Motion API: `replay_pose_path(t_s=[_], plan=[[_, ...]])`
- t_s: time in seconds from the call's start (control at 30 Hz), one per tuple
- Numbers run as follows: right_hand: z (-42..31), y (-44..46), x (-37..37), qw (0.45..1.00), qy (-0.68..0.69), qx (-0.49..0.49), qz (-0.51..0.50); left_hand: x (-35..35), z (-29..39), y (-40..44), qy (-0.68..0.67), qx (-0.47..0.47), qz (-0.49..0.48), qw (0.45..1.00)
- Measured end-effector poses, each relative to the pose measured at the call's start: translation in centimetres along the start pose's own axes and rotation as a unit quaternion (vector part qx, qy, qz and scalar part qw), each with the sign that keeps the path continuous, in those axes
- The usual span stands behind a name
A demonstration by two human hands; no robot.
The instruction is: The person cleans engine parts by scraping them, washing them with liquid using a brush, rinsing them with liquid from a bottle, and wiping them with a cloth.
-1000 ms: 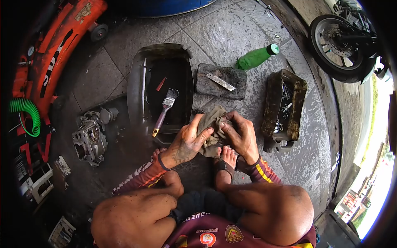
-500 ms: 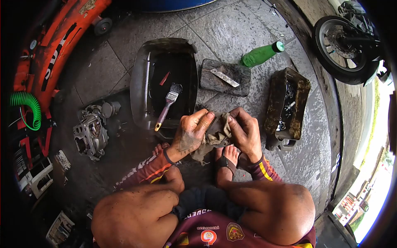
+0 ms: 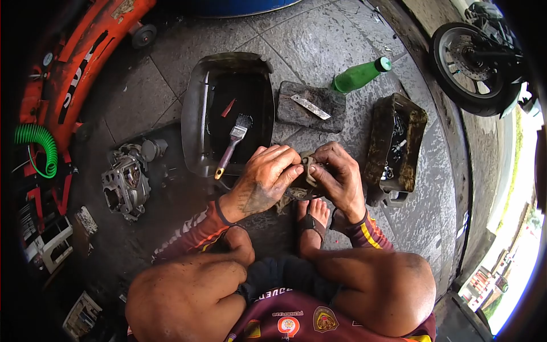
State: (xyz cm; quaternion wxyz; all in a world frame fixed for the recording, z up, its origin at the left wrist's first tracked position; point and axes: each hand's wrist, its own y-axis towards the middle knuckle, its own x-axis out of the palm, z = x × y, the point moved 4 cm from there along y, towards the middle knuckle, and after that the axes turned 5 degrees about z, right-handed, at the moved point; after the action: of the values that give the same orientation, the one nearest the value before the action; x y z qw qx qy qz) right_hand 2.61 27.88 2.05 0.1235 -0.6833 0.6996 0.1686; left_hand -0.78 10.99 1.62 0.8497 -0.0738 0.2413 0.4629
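Observation:
Between my hands is a crumpled grey-brown rag [image 3: 308, 171], with some of it hanging below the fingers. My left hand [image 3: 265, 181] has its fingers bent and its thumb pressed in at the rag's left side. On the right side my right hand [image 3: 340, 179] pinches the rag between thumb and fingers. A dark part seems to be within the rag, but the fingers hide most of it. Just beyond my left hand, a brush [image 3: 232, 145] with a metal band lies in a black tray [image 3: 195, 114], near a small red piece [image 3: 228, 108].
A metal strip [image 3: 310, 106] lies on a dark block [image 3: 289, 113], beside a green bottle [image 3: 359, 76]. At the right is a grimy bin [image 3: 414, 149] of small parts. An engine part [image 3: 126, 185] sits left, near an orange jack [image 3: 77, 74]. A motorcycle wheel [image 3: 470, 68] stands upper right.
The rag has been bunched up and is now more covered by the hands. My left hand's fingers have curled further over it. Surroundings have shifted slightly in view since the first frame.

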Motion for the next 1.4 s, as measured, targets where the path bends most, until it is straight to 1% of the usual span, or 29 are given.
replay_pose_path(t_s=[0.07, 0.13, 0.17, 0.2, 0.33, 0.4, 0.43, 0.47, 0.5, 0.53, 0.57, 0.6, 0.67, 0.7, 0.73, 0.8, 0.9, 0.97, 1.03, 1.07, 1.1, 1.13, 1.17, 1.2, 1.27, 1.3, 1.33, 1.4], plan=[[-0.4, -0.2, -0.1, 1.0, 0.008, -0.003, -0.016, -0.3, 0.3, -0.1, -0.02, 0.001, -0.014, 1.0], [-0.9, -0.3, -0.1, 0.999, 0.004, -0.003, -0.053, -0.5, 0.4, -0.3, -0.037, 0.001, -0.026, 0.999], [-1.1, -0.2, -0.2, 0.998, -0.002, 0.002, -0.062, -0.7, 0.4, -0.6, -0.055, -0.007, -0.002, 0.998], [-1.1, -0.3, -0.2, 0.998, -0.002, 0.003, -0.06, -0.9, 0.5, -0.7, -0.072, -0.015, 0.023, 0.997], [-0.4, -0.6, -0.2, 0.999, 0.009, 0.005, -0.05, -1.0, 0.6, -1.0, -0.068, -0.006, 0.032, 0.997], [0.5, -0.9, -0.4, 0.999, 0.029, 0.031, -0.032, -1.0, 0.4, -1.2, -0.073, -0.01, 0.049, 0.996], [1.5, -1.1, -0.8, 0.996, 0.06, 0.062, 0.013, -1.0, 0.2, -1.2, -0.079, -0.012, 0.067, 0.995], [2.7, -1.4, -1.5, 0.985, 0.113, 0.095, 0.088, -1.6, -0.4, -1.3, -0.087, -0.025, 0.105, 0.99], [3.4, -1.7, -2.4, 0.953, 0.203, 0.171, 0.147, -2.1, -1.0, -1.4, -0.11, -0.056, 0.131, 0.984], [4.1, -2.0, -3.0, 0.903, 0.29, 0.243, 0.202, -2.5, -1.5, -1.5, -0.132, -0.087, 0.158, 0.975], [4.1, -2.0, -3.2, 0.92, 0.26, 0.215, 0.201, -2.3, -2.3, -1.7, -0.152, -0.092, 0.178, 0.968], [3.7, -2.0, -2.9, 0.931, 0.243, 0.222, 0.158, -2.3, -2.2, -1.6, -0.152, -0.089, 0.178, 0.968], [3.4, -1.9, -1.6, 0.979, 0.133, 0.109, 0.111, -2.0, -1.8, -1.4, -0.131, -0.087, 0.177, 0.971], [2.2, -1.7, -1.0, 0.983, 0.111, 0.125, 0.073, -1.8, -1.5, -1.3, -0.131, -0.077, 0.181, 0.972], [1.6, -1.4, -0.4, 0.989, 0.096, 0.096, 0.06, -1.7, -1.3, -1.2, -0.132, -0.07, 0.182, 0.972], [1.9, -1.3, 0.2, 0.992, 0.083, 0.078, 0.061, -1.6, -0.8, -1.1, -0.083, -0.056, 0.175, 0.979], [1.1, -0.5, 0.0, 0.998, 0.018, 0.056, 0.017, -1.8, -1.0, -1.3, -0.076, -0.078, 0.126, 0.986], [0.9, -0.6, 0.0, 0.999, -0.002, 0.04, 0.011, -1.6, -1.3, -1.3, -0.069, -0.084, 0.108, 0.988], [0.8, -0.9, 0.3, 0.999, -0.007, 0.036, 0.0, -2.9, 0.9, 0.0, 0.038, -0.005, 0.131, 0.991], [0.5, -0.8, 0.5, 1.0, -0.004, 0.018, -0.013, -3.1, 1.7, 0.4, 0.077, -0.01, 0.091, 0.993], [0.1, -0.8, 0.7, 1.0, -0.002, -0.002, -0.026, -2.8, 1.8, 0.7, 0.106, 0.026, 0.024, 0.994], [-0.1, -0.8, 0.8, 1.0, 0.004, 0.002, -0.028, -2.4, 1.8, 0.8, 0.134, 0.064, -0.045, 0.988], [-0.3, -0.6, 0.8, 0.999, -0.003, -0.006, -0.037, -2.0, 1.4, 0.9, 0.133, 0.061, -0.07, 0.987], [-0.5, -0.5, 0.7, 0.999, -0.012, -0.015, -0.045, -2.2, 1.4, 0.9, 0.134, 0.059, -0.071, 0.987], [-0.6, -0.4, 0.3, 0.999, -0.004, -0.008, -0.05, -2.6, 1.9, 1.1, 0.109, 0.092, -0.047, 0.989], [-0.7, -0.4, 0.0, 0.999, -0.01, -0.018, -0.042, -2.7, 2.1, 0.9, 0.113, 0.112, -0.014, 0.987], [-0.7, -0.5, -0.5, 0.999, -0.015, -0.028, -0.034, -3.2, 2.1, 0.8, 0.11, 0.111, -0.019, 0.988], [1.2, -0.4, -2.4, 0.998, -0.051, 0.024, 0.009, -5.9, 1.1, 0.8, 0.099, 0.014, 0.068, 0.993]])
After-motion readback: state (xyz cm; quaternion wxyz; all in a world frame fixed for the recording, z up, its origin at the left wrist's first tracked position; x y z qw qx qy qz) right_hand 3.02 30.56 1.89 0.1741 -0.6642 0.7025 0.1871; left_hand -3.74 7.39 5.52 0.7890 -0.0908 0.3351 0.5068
